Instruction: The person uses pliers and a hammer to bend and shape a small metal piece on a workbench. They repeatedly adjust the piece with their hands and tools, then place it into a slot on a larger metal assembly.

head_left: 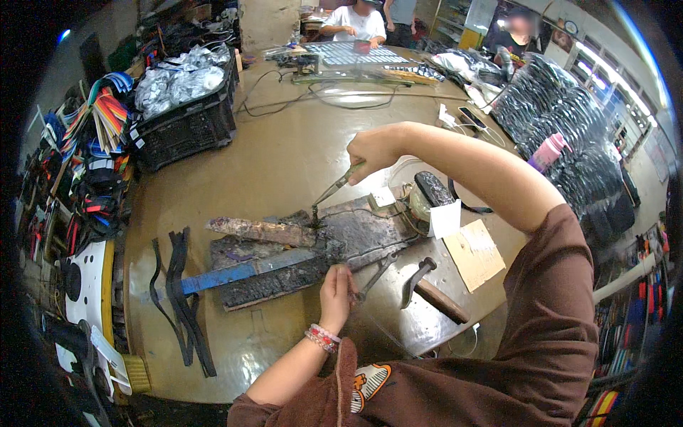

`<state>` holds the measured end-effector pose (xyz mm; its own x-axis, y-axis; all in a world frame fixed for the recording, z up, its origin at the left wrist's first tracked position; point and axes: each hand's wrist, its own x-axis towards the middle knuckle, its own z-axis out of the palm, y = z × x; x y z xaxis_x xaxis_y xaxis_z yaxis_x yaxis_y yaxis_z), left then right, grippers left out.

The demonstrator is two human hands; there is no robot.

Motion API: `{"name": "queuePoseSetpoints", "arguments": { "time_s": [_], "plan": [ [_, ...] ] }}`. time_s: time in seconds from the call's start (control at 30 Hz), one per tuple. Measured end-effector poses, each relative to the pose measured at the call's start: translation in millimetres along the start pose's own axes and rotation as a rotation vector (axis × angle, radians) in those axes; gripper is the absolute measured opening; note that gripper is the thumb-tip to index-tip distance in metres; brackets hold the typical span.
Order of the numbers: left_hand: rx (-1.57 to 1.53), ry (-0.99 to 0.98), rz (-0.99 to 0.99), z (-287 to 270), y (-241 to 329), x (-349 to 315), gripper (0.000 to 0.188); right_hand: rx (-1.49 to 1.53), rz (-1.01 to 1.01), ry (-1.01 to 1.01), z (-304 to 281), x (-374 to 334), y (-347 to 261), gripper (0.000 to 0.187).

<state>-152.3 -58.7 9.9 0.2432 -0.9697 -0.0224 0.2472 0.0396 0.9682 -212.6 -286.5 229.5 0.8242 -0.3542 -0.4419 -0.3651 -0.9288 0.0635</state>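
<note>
My right hand (376, 155) grips a slim tool (339, 186) with a greenish handle. Its narrow tip points down at a dark strand on a worn, blackened board (267, 288). At the board's near edge, the fingers of my left hand (336, 290) are pressed together; what they hold, if anything, is hidden. Just right of that hand lies a dark metal tool shaped like a wrench (377, 275). A blue-painted bar (220, 276) and a rough wooden stick (260, 230) lie across the board. To the right rests a hammer (440, 299) with a wooden handle.
Black straps (183, 306) lie left of the board, and a cardboard piece (474, 254) lies right. A black crate (186, 117) of plastic-wrapped items stands back left. Bagged goods (562, 114) and a pink bottle (548, 151) stand right. A person (356, 25) sits across the table.
</note>
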Motion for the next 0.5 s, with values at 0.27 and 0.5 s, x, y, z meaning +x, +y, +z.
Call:
{"name": "queuePoseSetpoints", "arguments": {
  "time_s": [0.27, 0.5],
  "plan": [
    [-0.029, 0.04, -0.037, 0.7, 2.4, -1.9, 0.027, 0.111, -0.012, 0.103, 30.9, -20.3, 0.7, 0.051],
    [-0.044, 0.001, -0.031, -2.6, -0.9, -1.7, 0.026, 0.579, 0.325, 0.344, 108.0, -69.0, -11.8, 0.048]
  ]
}}
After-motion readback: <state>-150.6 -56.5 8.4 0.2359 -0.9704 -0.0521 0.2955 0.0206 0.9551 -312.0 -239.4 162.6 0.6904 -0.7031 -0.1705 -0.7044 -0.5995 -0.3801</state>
